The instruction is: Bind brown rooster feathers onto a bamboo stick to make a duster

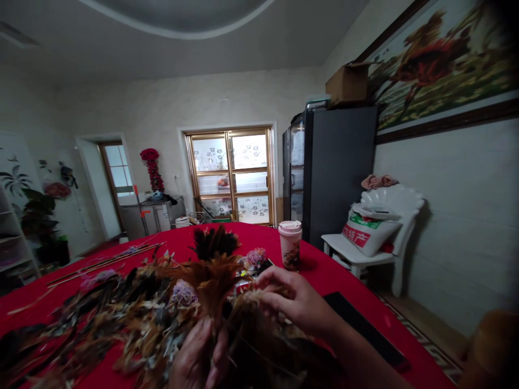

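My left hand point(198, 354) is closed around the base of a bundle of rust-brown feathers point(214, 283), which fans out upward over the table. To its right, my right hand point(298, 300) has its fingers pinched together on a pale brown feather point(252, 296), partly hidden by the fingers. Under and between the hands lies a dark mass of feathers point(259, 351). Loose brown, black and grey feathers point(141, 319) are strewn over the red tablecloth point(105, 363) to the left. Beyond the held bundle stands a dark feather bunch point(213, 241).
A pink lidded cup point(290, 246) stands right of the feathers. Tangled pinkish-purple thread point(256, 257) lies near it. Thin sticks point(105, 263) rest at the table's far left. A black flat object point(365, 329) lies by my right forearm. A white chair point(405, 216) holds a bag.
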Demonstrator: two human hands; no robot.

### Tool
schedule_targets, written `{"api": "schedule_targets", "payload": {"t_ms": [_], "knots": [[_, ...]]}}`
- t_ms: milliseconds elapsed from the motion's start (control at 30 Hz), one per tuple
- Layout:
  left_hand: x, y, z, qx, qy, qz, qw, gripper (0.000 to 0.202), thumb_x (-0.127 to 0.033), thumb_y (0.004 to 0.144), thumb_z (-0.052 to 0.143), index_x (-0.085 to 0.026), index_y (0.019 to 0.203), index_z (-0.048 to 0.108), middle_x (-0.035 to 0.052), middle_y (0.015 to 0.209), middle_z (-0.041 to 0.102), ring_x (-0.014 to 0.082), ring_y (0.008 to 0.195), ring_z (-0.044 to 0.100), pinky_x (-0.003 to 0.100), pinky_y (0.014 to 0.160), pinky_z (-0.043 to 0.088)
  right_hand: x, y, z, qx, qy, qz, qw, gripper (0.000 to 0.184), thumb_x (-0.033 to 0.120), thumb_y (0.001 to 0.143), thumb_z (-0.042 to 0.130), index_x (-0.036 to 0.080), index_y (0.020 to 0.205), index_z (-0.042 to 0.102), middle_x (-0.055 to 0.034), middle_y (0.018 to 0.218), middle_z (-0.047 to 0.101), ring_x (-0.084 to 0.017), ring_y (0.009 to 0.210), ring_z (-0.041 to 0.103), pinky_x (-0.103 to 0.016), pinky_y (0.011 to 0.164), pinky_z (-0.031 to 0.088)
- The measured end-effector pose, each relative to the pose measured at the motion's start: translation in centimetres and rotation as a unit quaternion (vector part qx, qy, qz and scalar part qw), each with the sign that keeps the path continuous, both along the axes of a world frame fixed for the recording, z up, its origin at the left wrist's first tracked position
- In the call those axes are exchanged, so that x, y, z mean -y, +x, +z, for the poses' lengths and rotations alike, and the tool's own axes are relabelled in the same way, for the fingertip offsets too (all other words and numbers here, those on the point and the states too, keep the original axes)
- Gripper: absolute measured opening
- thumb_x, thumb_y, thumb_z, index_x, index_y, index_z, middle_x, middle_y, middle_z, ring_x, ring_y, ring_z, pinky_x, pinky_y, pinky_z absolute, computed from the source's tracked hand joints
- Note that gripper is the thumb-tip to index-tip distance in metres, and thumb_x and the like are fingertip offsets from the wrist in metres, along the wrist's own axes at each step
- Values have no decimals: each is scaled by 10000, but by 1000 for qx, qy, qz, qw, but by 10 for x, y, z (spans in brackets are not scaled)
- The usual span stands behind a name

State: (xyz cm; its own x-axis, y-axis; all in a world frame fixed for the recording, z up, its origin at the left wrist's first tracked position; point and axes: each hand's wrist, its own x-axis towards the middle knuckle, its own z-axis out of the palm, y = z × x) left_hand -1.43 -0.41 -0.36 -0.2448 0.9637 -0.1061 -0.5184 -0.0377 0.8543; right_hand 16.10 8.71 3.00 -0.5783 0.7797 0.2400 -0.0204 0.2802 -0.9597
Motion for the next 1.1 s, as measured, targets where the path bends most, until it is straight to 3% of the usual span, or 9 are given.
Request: {"api": "schedule_targets", "payload": {"t_ms": [133, 233, 333, 400, 533, 633, 767, 967, 1100], "knots": [[1, 5, -4, 14, -12, -60, 998, 406, -536, 568, 737, -165, 640, 587, -53, 427, 500, 21, 310, 336, 113, 315, 274, 1, 12, 4, 38, 64, -13, 997, 156, 286, 775, 603, 138, 777, 652, -14, 640, 600, -107, 547, 517, -206, 523, 404], [0, 11, -10, 28, -19, -106, 994, 424, -543, 558, 738, -161, 597, 559, -45, 430, 515, 26, 299, 357, 128, 314, 282, 9, 18, 10, 91, 162, -20, 982, 159, 270, 808, 578, 145, 780, 674, -12, 657, 613, -111, 577, 527, -203, 550, 400], [-1, 20, -19, 55, 6, -111, 992, 367, -480, 654, 702, -152, 585, 552, -50, 420, 486, 8, 279, 322, 122, 305, 227, 20, 19, 15, 151, 273, -12, 950, 152, 197, 840, 533, 158, 779, 667, -10, 701, 628, -109, 639, 549, -194, 595, 386], [-1, 25, -26, 67, 20, -146, 987, 348, -449, 699, 667, -148, 571, 548, -52, 404, 453, -2, 262, 276, 129, 294, 185, 26, 17, 15, 190, 336, -18, 922, 170, 150, 840, 512, 163, 752, 657, -11, 705, 623, -107, 644, 539, -197, 583, 359], [-2, 29, -36, 51, 25, -183, 981, 367, -459, 725, 626, -163, 536, 521, -55, 357, 386, 12, 266, 236, 151, 295, 187, 31, 12, 12, 272, 422, -21, 865, 147, 123, 834, 523, 188, 777, 643, -4, 758, 631, -118, 691, 540, -218, 587, 330], [-2, 29, -41, 44, 27, -183, 982, 355, -457, 739, 610, -179, 549, 498, -66, 323, 353, 29, 259, 223, 162, 289, 179, 34, 9, 14, 324, 457, -10, 829, 142, 153, 866, 512, 193, 787, 623, 4, 802, 635, -119, 728, 552, -229, 590, 329], [-3, 30, -44, 35, 33, -172, 984, 286, -425, 766, 589, -164, 661, 542, -53, 359, 442, 26, 256, 239, 158, 295, 165, 40, 7, 18, 378, 480, -32, 791, 127, 180, 885, 507, 196, 815, 612, 8, 835, 635, -117, 687, 544, -253, 537, 312], [0, 35, -41, 34, 24, -150, 988, 260, -384, 752, 622, -148, 662, 561, -29, 388, 493, 33, 295, 290, 158, 335, 192, 44, 1, 15, 404, 510, -31, 759, 76, 228, 866, 558, 189, 839, 618, -15, 877, 649, -164, 780, 570, -271, 614, 373], [1, 36, -38, 39, 14, -152, 988, 250, -382, 731, 647, -149, 673, 579, -40, 394, 481, 44, 302, 306, 169, 340, 210, 46, -3, 14, 405, 518, -29, 753, 76, 219, 875, 543, 190, 873, 613, -23, 925, 651, -173, 815, 572, -278, 612, 385]]}}
